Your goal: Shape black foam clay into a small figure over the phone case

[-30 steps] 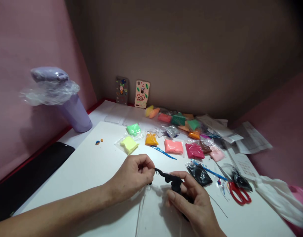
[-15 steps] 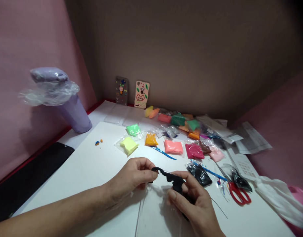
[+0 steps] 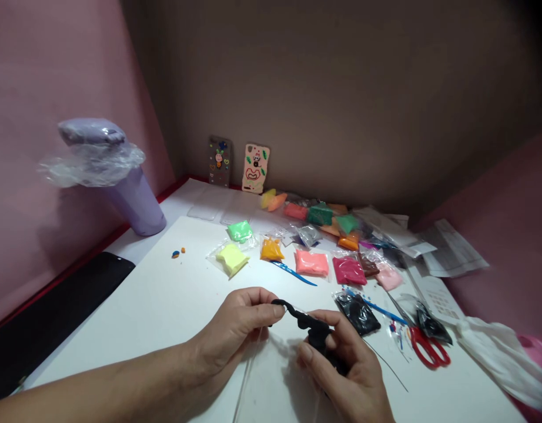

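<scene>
A lump of black clay [image 3: 313,332] stretches between my two hands above the white table [image 3: 165,299]. My left hand [image 3: 238,329] pinches the thin pulled-out end of the clay between thumb and fingers. My right hand [image 3: 348,367] is closed round the thicker part of the same lump. A clear plastic sheet [image 3: 271,388] lies on the table under both hands.
Several small bags of coloured clay [image 3: 313,261] lie beyond my hands, with a black clay bag [image 3: 357,311], a blue modelling tool [image 3: 293,272] and red scissors [image 3: 427,346]. A purple cup [image 3: 132,197] covered in plastic stands left. Two decorated phone cases [image 3: 254,168] lean on the wall.
My left hand has shifted slightly lower and closer to the right hand, and the stretched strand of black clay has curled and shortened. The right hand keeps its hold.
</scene>
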Available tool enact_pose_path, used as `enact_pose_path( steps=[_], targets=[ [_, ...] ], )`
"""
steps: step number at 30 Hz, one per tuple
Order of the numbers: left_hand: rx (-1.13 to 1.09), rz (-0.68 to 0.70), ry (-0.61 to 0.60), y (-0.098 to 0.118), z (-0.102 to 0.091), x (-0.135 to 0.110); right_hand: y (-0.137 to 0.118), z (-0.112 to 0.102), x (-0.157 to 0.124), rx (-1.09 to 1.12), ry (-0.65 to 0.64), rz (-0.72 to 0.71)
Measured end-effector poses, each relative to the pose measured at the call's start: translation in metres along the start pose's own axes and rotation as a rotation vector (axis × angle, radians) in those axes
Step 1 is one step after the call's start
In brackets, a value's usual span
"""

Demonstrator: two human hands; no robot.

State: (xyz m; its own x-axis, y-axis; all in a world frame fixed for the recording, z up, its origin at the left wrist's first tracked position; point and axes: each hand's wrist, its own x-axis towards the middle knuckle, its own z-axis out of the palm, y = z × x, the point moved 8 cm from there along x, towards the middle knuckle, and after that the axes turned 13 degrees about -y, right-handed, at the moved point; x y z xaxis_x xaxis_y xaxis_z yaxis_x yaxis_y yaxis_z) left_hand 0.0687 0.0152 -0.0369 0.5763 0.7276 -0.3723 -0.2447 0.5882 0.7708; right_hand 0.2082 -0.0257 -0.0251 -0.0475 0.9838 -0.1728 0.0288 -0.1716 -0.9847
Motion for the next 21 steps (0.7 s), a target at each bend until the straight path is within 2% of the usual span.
enact_pose_path(
  steps=[13,21],
  targets=[
    [-0.059,0.005,-0.014,-0.0043,0.0025,0.0012,-0.0024,0.0029,-0.0005,-0.093,-0.04,-0.022],
    [-0.023,-0.034,-0.006,-0.0004,0.003,0.0014,-0.0033,0.0026,-0.0013,-0.065,-0.021,-0.023]
  ],
)
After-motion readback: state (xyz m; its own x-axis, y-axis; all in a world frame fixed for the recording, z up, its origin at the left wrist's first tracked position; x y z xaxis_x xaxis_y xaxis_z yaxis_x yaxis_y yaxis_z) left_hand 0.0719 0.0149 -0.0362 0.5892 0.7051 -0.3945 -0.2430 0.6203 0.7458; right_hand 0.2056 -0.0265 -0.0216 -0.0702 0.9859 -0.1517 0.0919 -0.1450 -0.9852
